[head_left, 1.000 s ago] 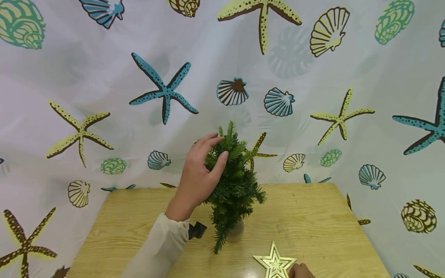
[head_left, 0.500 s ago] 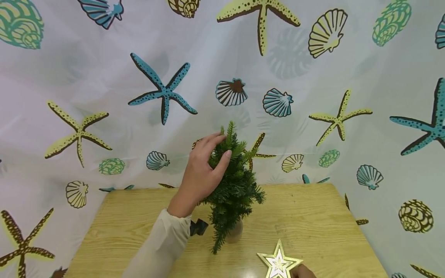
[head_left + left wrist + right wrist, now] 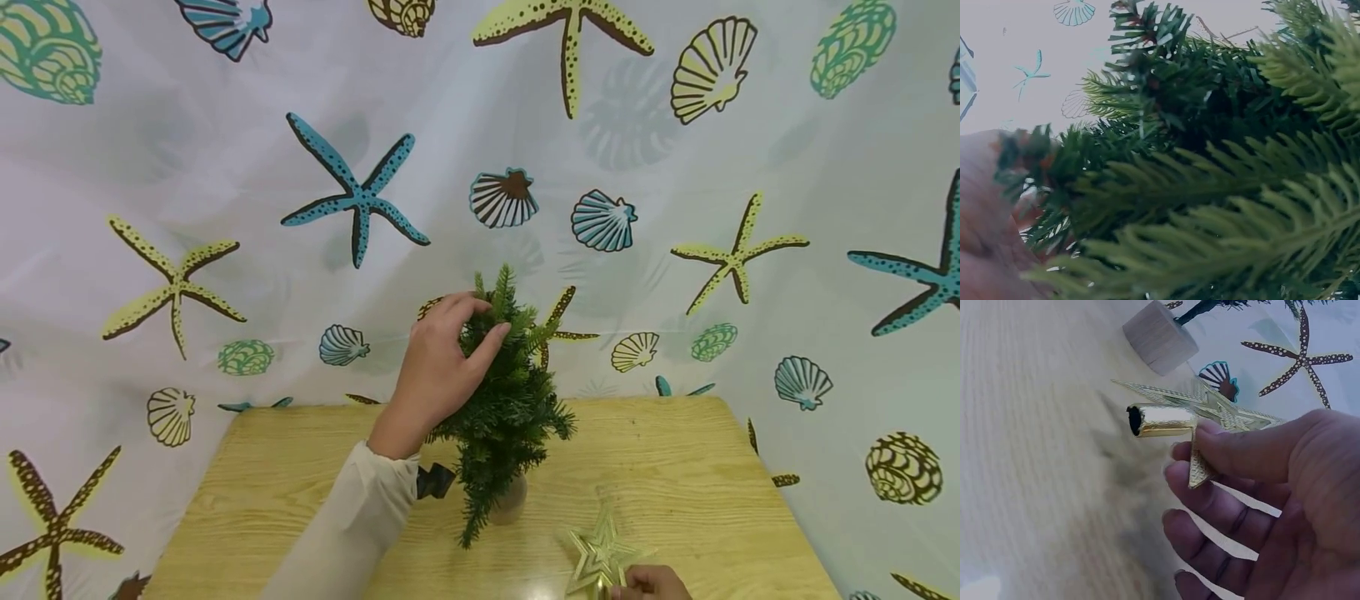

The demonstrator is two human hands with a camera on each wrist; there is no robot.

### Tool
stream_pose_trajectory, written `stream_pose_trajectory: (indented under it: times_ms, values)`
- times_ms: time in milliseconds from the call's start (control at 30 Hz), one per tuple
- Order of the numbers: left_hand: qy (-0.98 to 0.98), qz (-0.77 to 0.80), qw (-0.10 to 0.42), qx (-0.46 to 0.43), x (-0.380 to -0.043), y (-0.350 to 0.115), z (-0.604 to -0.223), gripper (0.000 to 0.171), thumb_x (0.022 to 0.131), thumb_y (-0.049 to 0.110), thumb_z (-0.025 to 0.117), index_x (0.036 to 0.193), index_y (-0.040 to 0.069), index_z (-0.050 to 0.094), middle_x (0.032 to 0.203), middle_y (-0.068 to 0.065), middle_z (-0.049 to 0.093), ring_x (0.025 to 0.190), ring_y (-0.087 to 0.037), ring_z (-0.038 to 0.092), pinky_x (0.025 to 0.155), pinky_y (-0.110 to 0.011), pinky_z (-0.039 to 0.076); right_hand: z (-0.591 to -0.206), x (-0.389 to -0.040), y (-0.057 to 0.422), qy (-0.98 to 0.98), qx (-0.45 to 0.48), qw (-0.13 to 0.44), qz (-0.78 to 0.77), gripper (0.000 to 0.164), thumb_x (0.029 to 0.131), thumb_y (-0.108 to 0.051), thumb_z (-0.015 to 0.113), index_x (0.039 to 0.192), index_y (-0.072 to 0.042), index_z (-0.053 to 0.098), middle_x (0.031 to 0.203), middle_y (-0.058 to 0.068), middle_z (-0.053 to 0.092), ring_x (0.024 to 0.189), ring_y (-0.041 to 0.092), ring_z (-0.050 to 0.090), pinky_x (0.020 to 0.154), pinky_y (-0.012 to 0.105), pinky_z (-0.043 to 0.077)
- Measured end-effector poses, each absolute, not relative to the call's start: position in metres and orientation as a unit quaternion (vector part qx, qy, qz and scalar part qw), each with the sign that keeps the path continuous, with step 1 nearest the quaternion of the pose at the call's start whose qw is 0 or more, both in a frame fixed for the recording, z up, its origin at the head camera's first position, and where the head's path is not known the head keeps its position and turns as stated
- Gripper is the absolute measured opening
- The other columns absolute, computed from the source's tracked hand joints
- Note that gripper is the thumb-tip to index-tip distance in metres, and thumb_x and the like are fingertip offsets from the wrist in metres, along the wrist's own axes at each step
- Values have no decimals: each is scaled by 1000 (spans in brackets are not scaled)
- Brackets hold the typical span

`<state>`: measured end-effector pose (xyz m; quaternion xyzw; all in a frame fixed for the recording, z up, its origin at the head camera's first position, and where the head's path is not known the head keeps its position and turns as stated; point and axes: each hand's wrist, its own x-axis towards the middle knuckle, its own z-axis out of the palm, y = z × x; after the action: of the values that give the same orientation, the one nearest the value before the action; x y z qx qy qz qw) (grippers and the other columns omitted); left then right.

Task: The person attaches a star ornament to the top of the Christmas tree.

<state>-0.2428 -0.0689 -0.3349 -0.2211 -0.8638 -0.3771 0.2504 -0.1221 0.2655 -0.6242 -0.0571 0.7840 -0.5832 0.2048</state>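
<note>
A small artificial Christmas tree [image 3: 513,417] stands on a round wooden base [image 3: 508,502]. My left hand [image 3: 435,362] is at its upper left, thumb and fingers curved round the top branches; the fingertips are partly lost among the needles. Green branches [image 3: 1210,181] fill the left wrist view, hiding most of that hand. Low in front of the tree, my right hand [image 3: 654,582] holds a gold star tree topper [image 3: 597,552]. In the right wrist view, thumb and index finger pinch the star beside its hollow tube [image 3: 1163,420], whose open end points left.
Beneath everything is a light wooden table [image 3: 675,467]. A white curtain [image 3: 420,283] printed with starfish and shells hangs behind it and along both sides. A black object [image 3: 435,481] shows by my left sleeve [image 3: 352,517].
My left hand has shifted slightly right, further over the treetop. The star in my right hand first moved right and has now turned, bringing its tube into sight. The tree stays in place.
</note>
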Motion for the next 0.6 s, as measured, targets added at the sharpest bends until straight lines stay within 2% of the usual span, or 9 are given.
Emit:
stream_pose_trajectory:
  times_ms: [133,200,333,433,600]
  values:
    - [-865,-359,269,-223,-245,-68,-338,28,102,31,69,118,8,71,129,-11,65,124,-31,59,105,-64,38,-611,-126,258,788,-44,174,-589,46,98,-18,72,76,17,52,56,-8,46,51,3,43,50,18,39]
    - [-867,-347,280,-222,-245,-68,-340,28,103,31,69,118,8,71,129,-12,66,123,-32,60,104,-65,39,-604,-128,255,797,-39,156,-582,42,98,-18,72,74,11,54,58,-4,54,51,6,47,50,21,39]
    - [-870,-325,300,-220,-244,-68,-344,28,104,30,67,116,7,74,129,-14,66,122,-35,61,101,-66,40,-584,-132,249,811,-16,129,-570,34,98,-16,73,76,4,58,72,9,70,68,23,66,63,34,49]
    - [-870,-317,309,-219,-245,-67,-344,26,105,29,65,116,7,75,129,-15,66,121,-35,61,99,-67,41,-564,-137,247,826,4,102,-555,28,98,-16,73,80,3,63,78,11,72,78,28,70,71,42,53]
    - [-870,-318,311,-211,-246,-67,-344,27,106,27,63,115,7,77,130,-16,66,123,-35,60,98,-66,40,-531,-145,246,842,24,53,-537,22,98,-18,72,84,-1,69,81,8,72,78,23,69,72,37,53]
